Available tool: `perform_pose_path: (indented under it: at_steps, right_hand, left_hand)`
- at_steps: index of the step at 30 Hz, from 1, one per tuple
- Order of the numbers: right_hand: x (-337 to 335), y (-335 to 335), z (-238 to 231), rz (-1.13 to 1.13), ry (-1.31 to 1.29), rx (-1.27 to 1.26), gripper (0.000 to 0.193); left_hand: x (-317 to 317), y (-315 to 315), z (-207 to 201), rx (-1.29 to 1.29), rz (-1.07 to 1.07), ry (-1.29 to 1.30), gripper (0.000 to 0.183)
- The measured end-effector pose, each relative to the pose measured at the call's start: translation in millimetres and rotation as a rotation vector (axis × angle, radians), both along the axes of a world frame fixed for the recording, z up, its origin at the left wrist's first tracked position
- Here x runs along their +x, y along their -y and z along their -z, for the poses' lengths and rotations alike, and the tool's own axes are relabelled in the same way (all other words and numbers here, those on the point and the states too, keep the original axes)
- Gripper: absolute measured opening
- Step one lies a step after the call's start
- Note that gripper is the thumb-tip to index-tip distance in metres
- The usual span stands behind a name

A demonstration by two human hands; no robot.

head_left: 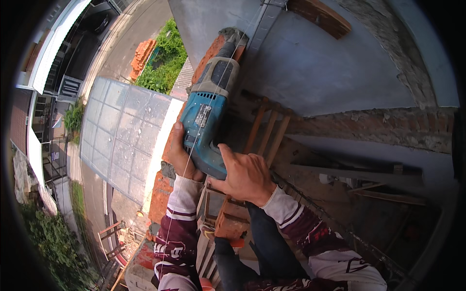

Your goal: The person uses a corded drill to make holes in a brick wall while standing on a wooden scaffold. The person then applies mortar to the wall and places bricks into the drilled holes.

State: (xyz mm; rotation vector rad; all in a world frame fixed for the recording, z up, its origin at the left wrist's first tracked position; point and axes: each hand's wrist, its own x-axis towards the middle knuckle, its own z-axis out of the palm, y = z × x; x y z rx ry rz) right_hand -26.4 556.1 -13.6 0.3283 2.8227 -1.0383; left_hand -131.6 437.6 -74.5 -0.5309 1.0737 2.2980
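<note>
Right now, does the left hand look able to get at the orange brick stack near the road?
Probably not: the left hand is on the teal power drill, and the orange brick stack sits beyond the brick wall, apparently far below.

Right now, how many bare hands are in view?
2: the left hand at the left side of the teal rotary hammer, the right hand at its rear handle.

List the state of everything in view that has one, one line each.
Teal-and-grey power drill, held, pointing forward; running or not, cannot tell.
Bare left hand, gripping the drill's rear body.
Bare right hand, at the drill's handle, grip partly hidden.
Thin white string, stretched taut.
Rough orange brick wall, patched with grey mortar.
Translucent panelled roof, speckled with pale spots.
Orange brick pile, stacked.
</note>
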Motion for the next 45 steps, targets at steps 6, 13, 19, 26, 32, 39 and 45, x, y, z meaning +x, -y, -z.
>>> perform_pose_path:
  at_steps: [6, 13, 19, 26, 32, 39, 45]
  right_hand:
    - [-1.6, 0.2, 1.7, 0.013, 0.097, -0.007, 0.071]
    - [1.1, 6.6, 0.5, -0.038, 0.11, 0.056, 0.064]
    - [7.6, 10.2, -3.3, -0.002, 0.051, 0.033, 0.066]
    - [3.8, 6.9, -4.6, -0.05, 0.065, 0.05, 0.067]
    - [2.5, 6.4, -3.6, -0.038, 0.056, 0.057, 0.07]
    - [2.4, 8.5, -14.8, -0.083, 0.14, 0.082, 0.074]
    - [6.6, 10.7, -18.2, -0.07, 0.126, 0.087, 0.067]
  left_hand:
    - [2.5, -2.5, -7.2, 0.034, 0.011, 0.005, 0.042]
    - [1.7, 10.8, 13.1, 0.089, 0.013, 0.012, 0.041]
    - [6.5, 12.5, -0.6, 0.058, 0.018, -0.006, 0.04]
    - [1.6, 13.5, 13.9, 0.054, -0.015, -0.022, 0.04]
    - [1.7, 10.0, 0.5, 0.114, 0.056, -0.002, 0.037]
    - [9.1, 12.2, 2.2, 0.086, 0.019, -0.009, 0.044]
    - [8.7, 10.2, 1.2, 0.066, -0.015, -0.007, 0.037]
